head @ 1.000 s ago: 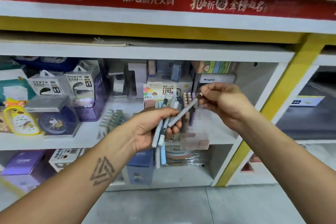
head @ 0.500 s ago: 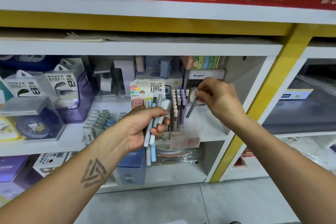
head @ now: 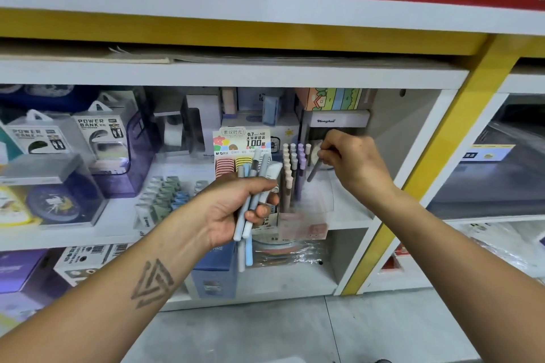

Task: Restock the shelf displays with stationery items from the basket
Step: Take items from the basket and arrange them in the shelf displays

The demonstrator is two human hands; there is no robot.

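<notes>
1. Grey pen (head: 314, 169) is pinched in your right hand (head: 352, 160), tip down, just above the clear pen stand (head: 303, 200) at 1 o'clock.
2. Your left hand (head: 236, 203) is curled round a bunch of pens (head: 250, 186).
3. I think you are filling the stand. Next, find an empty hole and lower the pen straight in.

The right hand (head: 352, 160), which a second ago pinched a grey pen (head: 314, 170) by its tip just beside the bundle of pens (head: 253, 194) in the left hand (head: 236, 209), has carried it away from that bundle to the clear pen display (head: 295, 174). The pen, earlier slanted towards the bundle, now hangs nearly upright just right of the display's standing pens.
</notes>
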